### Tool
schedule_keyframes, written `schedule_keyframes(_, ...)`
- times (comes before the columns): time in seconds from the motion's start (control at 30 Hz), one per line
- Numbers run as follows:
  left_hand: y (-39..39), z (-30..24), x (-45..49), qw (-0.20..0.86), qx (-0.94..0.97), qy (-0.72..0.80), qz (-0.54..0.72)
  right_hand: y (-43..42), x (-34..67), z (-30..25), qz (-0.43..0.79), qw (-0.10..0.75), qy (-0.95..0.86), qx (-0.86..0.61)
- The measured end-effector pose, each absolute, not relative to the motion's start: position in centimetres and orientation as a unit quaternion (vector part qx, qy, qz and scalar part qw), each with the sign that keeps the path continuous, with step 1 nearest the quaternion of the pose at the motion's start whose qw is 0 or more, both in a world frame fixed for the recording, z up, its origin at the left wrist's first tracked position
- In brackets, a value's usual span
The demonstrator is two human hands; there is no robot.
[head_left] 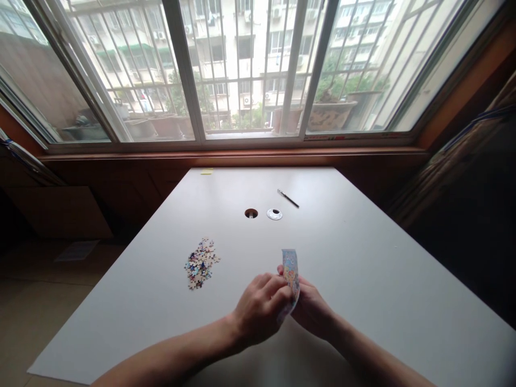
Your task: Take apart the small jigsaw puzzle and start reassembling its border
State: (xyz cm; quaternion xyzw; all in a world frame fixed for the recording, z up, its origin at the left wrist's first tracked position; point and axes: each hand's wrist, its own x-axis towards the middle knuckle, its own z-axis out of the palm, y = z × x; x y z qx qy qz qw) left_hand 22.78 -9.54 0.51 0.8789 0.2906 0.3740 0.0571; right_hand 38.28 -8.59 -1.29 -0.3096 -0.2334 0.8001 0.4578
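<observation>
The tabletop looks smooth, matt white laminate. The printed strip seems thin glossy cardboard, like the puzzle pieces. The window sill is brown polished wood.

White table, pen, round cable hole, its cap, yellow note, barred window

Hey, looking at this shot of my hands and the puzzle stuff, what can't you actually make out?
Head view only:
- Colourful strip: its lower end is hidden between the left hand and right hand; the print is too small to read.
- Pile of puzzle pieces: single pieces too small to tell apart.
- Dark slim tool: too small to identify.
- Table: near edge cut off by the frame.
</observation>
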Motion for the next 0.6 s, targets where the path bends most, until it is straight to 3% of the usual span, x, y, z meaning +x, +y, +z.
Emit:
schedule_keyframes(0.1,-7.7,2.6,18.8,0.101,0.832,0.315,0.446,-8.3,38.7,-1.6,0.805,0.439,-0.279,-0.287)
schedule_keyframes(0.23,-4.9,4.8,10.0,-0.09,0.745,0.468,0.467,-7.5,39.6,-1.9,0.769,0.437,-0.34,-0.319)
schedule_keyframes(0.33,-4.2,3.8,5.7,-0.17,0.755,0.546,0.32,-7.1,40.0,-2.2,0.754,0.439,-0.36,-0.33)
schedule_keyframes(0.43,-4.7,2.0,4.4,-0.129,0.786,0.583,0.158,-7.0,40.2,-2.5,0.751,0.431,-0.372,-0.336)
schedule_keyframes(0.6,-5.4,2.2,4.4,-0.053,0.828,0.554,0.065,-6.7,40.6,-2.7,0.665,0.443,-0.478,-0.366)
